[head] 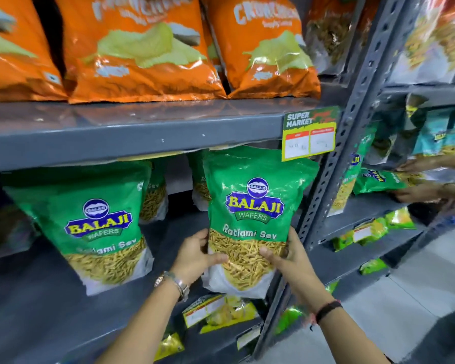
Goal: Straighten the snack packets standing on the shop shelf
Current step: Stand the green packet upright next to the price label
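A green Ratlami Sev packet (258, 206) stands upright at the right end of the middle grey shelf (132, 143). My left hand (197, 256) grips its lower left side and my right hand (286, 258) grips its lower right side, thumbs across the clear window of sev. A second green Ratlami Sev packet (95, 222) stands to the left, leaning slightly. More green packets (155, 195) stand behind them, partly hidden.
Orange crisp bags (142, 48) fill the shelf above. A supermarket price tag (309, 135) hangs on the shelf edge. A grey perforated upright (334, 158) borders the bay. On the right, another person's hands (426, 179) handle a green packet (378, 181). Small packets (221, 313) lie on the shelf below.
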The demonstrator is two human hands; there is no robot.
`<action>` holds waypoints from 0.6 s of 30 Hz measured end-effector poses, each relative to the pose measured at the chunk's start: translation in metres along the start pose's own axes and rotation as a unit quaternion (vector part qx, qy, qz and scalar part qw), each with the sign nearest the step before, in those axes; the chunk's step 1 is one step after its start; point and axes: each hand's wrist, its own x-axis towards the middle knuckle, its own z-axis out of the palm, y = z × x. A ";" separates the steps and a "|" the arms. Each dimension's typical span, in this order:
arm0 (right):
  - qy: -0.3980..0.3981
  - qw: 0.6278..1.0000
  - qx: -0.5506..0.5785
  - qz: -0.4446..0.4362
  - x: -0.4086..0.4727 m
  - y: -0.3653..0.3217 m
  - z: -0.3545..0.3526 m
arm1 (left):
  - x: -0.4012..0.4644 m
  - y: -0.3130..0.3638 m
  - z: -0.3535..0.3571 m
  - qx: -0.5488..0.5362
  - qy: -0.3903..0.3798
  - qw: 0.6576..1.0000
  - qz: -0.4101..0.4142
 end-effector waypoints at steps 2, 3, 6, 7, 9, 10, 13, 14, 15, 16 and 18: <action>-0.007 1.000 -0.018 -0.005 -0.001 -0.001 -0.002 | -0.005 0.006 0.001 0.008 0.013 1.000 0.003; -0.009 1.000 -0.026 -0.002 0.000 0.001 -0.002 | -0.007 0.008 0.002 0.014 0.020 1.000 0.005; -0.026 0.999 -0.036 0.004 0.004 0.007 -0.002 | -0.010 0.009 0.006 0.050 0.042 0.998 0.004; -0.033 0.998 -0.047 0.010 0.008 0.010 -0.002 | -0.009 0.009 0.008 0.065 0.051 0.997 -0.005; -0.051 0.997 -0.060 0.020 0.019 0.013 -0.003 | -0.003 0.006 0.009 0.093 0.074 0.993 -0.018; -0.059 0.996 -0.066 0.018 0.027 0.015 -0.004 | 0.002 0.005 0.011 0.103 0.092 0.990 -0.022; -0.080 0.993 -0.088 0.007 0.057 0.014 -0.006 | 0.016 0.007 0.016 0.110 0.151 0.982 -0.038; -0.091 0.992 -0.093 -0.001 0.069 0.013 -0.006 | 0.022 0.009 0.017 0.108 0.168 0.979 -0.041; -0.101 0.990 -0.099 -0.009 0.080 0.011 -0.007 | 0.028 0.011 0.019 0.107 0.183 0.976 -0.045; -0.110 0.989 -0.101 -0.019 0.091 0.010 -0.009 | 0.035 0.013 0.021 0.107 0.196 0.973 -0.049; -0.119 0.987 -0.104 -0.030 0.110 0.014 -0.012 | 0.048 0.013 0.025 0.104 0.220 0.968 -0.053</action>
